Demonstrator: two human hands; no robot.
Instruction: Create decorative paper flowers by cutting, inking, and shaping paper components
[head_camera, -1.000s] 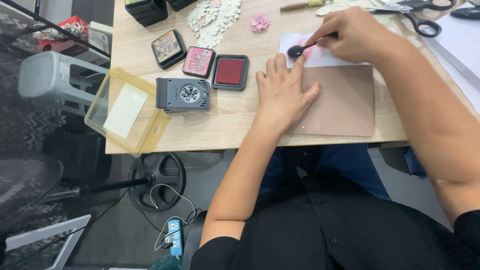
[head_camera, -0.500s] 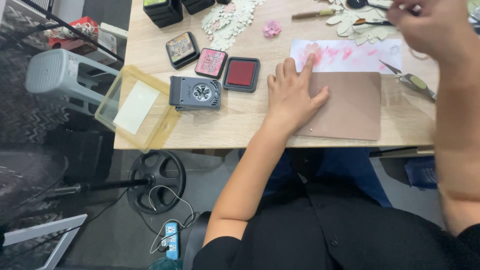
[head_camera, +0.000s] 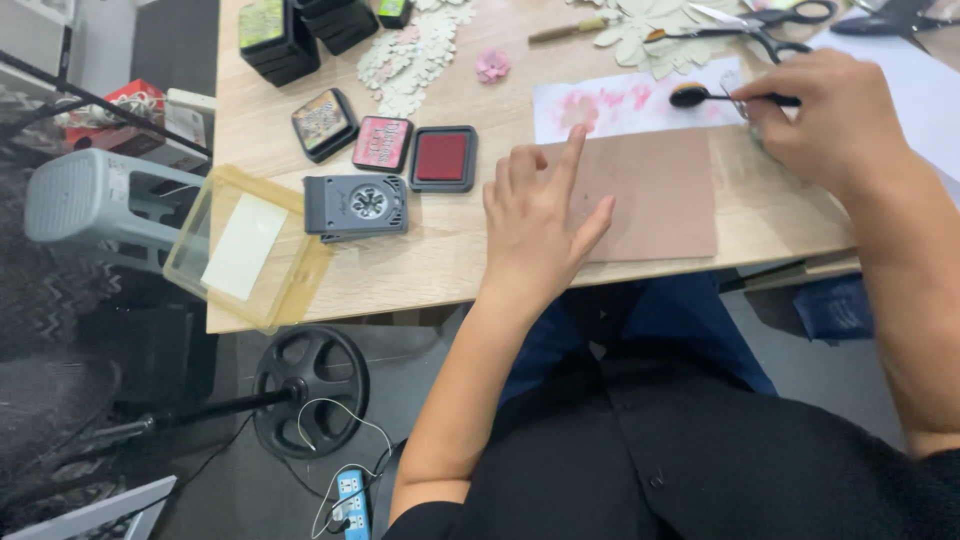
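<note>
Inking a white paper strip with a round-headed blending brush

The right hand (head_camera: 835, 125) is closed around the thin black handle of the blending brush (head_camera: 700, 96), whose dark oval head rests on the white paper strip (head_camera: 625, 100), smudged pink. Left of that grip, the left hand (head_camera: 540, 225) lies flat with fingers spread, index fingertip pinning the strip above a matte brown card (head_camera: 660, 200).

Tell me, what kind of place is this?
Most likely a papercraft desk at home or in a small studio. The wooden table holds ink pads, scissors and cut paper shapes, and the right hand works a blending brush over pink-stained paper.
</note>
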